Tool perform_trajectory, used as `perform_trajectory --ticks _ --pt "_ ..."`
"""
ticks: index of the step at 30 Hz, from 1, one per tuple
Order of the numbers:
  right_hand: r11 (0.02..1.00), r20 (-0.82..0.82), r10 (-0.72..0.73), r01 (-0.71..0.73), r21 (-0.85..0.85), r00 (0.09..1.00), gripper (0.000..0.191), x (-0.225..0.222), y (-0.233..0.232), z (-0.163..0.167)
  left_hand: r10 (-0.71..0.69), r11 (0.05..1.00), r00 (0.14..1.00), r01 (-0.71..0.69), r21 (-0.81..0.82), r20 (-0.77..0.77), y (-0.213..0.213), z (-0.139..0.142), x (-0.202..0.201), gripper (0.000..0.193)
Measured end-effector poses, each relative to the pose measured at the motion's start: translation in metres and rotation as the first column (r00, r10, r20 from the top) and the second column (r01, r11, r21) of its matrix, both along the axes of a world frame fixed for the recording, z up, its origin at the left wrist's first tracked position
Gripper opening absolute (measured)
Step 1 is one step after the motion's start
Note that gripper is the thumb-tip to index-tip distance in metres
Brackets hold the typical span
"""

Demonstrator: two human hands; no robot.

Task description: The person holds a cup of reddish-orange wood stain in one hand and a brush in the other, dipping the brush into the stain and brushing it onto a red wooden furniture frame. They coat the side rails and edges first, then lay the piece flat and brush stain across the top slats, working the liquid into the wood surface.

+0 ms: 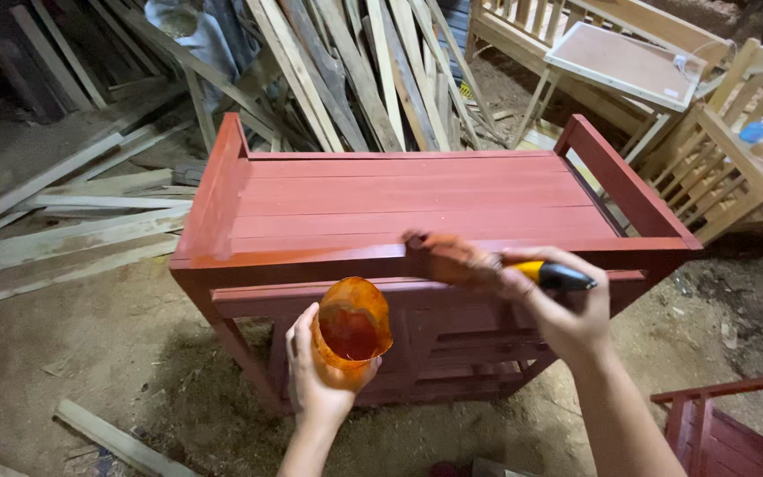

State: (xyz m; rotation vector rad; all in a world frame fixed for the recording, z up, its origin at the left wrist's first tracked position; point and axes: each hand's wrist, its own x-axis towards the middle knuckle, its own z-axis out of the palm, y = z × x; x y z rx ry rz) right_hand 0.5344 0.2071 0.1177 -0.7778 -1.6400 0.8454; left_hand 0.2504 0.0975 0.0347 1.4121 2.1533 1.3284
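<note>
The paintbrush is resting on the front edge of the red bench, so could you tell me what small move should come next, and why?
Probably draw the paintbrush along the front edge of the bench towards the right. The right hand has its bristles pressed on that rail, where the coat looks wetter to the left. The left hand holds the paint cup close for reloading.

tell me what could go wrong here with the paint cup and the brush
The cut-open paint cup in the left hand tilts toward the camera; its red-orange paint might spill onto the dirt floor. The right hand works the brush along the red bench edge, so drips could run down the front.
</note>
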Motion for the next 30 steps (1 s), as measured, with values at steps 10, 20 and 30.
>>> perform_trajectory --ticks 10,20,30 --pt "0.926 0.269 0.350 -0.375 0.046 0.897 0.020 -0.024 -0.022 0.021 -0.032 0.999 0.999 0.033 0.027 -0.044 0.005 -0.007 0.019 0.125" --pt "0.884 0.403 0.401 -0.462 0.063 0.823 0.032 -0.059 -0.032 0.029 -0.050 0.998 0.985 0.044 -0.039 -0.164 -0.001 0.006 0.019 0.121" --pt "0.914 0.473 0.405 -0.347 -0.210 0.782 0.024 -0.035 -0.026 0.028 0.024 0.984 0.999 -0.031 -0.174 -0.041 0.000 -0.004 0.024 0.135"
